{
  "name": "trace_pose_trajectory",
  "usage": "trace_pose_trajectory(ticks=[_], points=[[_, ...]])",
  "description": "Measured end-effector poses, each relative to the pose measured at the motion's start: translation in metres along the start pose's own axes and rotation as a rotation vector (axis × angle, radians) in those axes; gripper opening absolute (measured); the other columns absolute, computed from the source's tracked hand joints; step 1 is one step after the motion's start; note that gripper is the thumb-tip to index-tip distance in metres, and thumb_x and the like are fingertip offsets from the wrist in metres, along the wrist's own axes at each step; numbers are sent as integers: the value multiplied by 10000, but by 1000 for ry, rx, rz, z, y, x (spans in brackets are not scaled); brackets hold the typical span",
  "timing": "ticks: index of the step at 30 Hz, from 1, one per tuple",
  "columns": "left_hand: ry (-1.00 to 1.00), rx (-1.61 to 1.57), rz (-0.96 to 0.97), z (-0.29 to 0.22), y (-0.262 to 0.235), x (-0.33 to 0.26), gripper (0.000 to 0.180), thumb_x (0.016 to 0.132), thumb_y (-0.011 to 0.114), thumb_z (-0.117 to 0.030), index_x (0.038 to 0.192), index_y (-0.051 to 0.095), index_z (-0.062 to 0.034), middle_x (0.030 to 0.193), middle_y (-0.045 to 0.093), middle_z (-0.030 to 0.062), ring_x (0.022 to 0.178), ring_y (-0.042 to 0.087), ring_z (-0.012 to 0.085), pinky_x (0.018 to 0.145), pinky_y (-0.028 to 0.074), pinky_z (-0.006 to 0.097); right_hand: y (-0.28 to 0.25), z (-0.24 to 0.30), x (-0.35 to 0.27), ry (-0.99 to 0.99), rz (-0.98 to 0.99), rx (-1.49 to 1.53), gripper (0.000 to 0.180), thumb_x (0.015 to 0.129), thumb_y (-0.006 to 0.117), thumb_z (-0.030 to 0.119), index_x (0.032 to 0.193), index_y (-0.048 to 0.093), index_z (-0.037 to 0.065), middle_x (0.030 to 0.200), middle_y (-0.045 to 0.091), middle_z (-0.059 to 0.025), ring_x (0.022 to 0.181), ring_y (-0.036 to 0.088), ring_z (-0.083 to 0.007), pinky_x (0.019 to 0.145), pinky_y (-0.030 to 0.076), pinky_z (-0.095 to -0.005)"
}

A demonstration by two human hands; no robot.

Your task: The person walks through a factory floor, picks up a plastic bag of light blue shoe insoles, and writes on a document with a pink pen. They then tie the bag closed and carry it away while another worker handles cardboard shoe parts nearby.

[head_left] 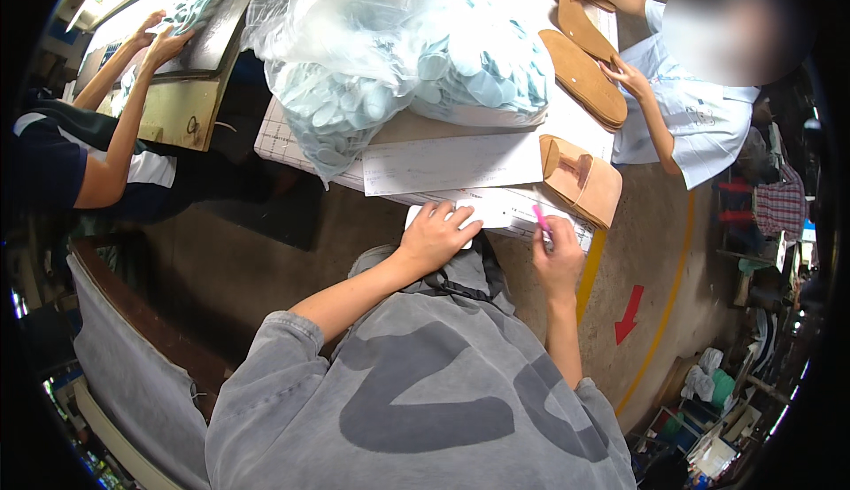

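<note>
My left hand lies over a white card at the near edge of the table. Its fingers are spread and slightly bent, resting on the card. A slim pink pen is pinched in my right hand, just right of the card and over the table's edge. Beyond my left hand is a long sheet of white paper with faint marks. A banded stack of tan leather sole-shaped pieces sits close beyond my right hand, at the table's corner.
Clear plastic bags of pale blue pieces fill the table's far side. On the right, a co-worker handles tan insoles. Another co-worker's hands hold pale blue pieces at far left. Grey cloth covers something at my left.
</note>
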State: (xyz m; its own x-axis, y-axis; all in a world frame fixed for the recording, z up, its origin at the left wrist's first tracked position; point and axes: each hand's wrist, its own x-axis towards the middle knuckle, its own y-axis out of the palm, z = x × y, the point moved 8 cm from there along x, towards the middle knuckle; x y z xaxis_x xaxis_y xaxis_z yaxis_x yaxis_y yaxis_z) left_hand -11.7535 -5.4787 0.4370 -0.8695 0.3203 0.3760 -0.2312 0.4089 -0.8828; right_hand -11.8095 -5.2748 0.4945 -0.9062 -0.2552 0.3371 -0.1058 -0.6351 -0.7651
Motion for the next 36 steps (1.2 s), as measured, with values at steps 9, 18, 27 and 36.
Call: trace_pose_trajectory(ticks=[9,18,27,36], points=[[-109,-54,-13,8,-1,-7,454,808,703,-59,1243,749,-178,1235,675,68,1019,653,281,842,508,419,36,12,-19,-212,45,-55,331,801,739,-45,1062,825,140,1068,815,-28,873,789,-230,742,626,-333],[-105,27,30,5,1,-3,522,864,685,-113,1374,706,-224,1277,614,100,999,615,287,824,488,412,49,2,-25,-20,133,-21,379,810,824,103,1182,798,171,1254,734,-53,854,777,-258,722,620,-379],[-118,38,69,4,10,-4,629,847,734,-151,1460,669,-274,1327,587,128,1027,598,303,834,474,424,63,15,-26,-27,242,-204,389,870,830,179,1253,786,229,1264,665,-80,795,760,-291,667,604,-400],[-150,19,111,5,7,-3,706,750,861,-228,1428,664,-230,1358,579,109,1056,591,285,843,471,408,33,18,-18,-43,112,30,399,782,776,-10,1110,836,208,1260,680,-73,671,679,-224,630,572,-366]])
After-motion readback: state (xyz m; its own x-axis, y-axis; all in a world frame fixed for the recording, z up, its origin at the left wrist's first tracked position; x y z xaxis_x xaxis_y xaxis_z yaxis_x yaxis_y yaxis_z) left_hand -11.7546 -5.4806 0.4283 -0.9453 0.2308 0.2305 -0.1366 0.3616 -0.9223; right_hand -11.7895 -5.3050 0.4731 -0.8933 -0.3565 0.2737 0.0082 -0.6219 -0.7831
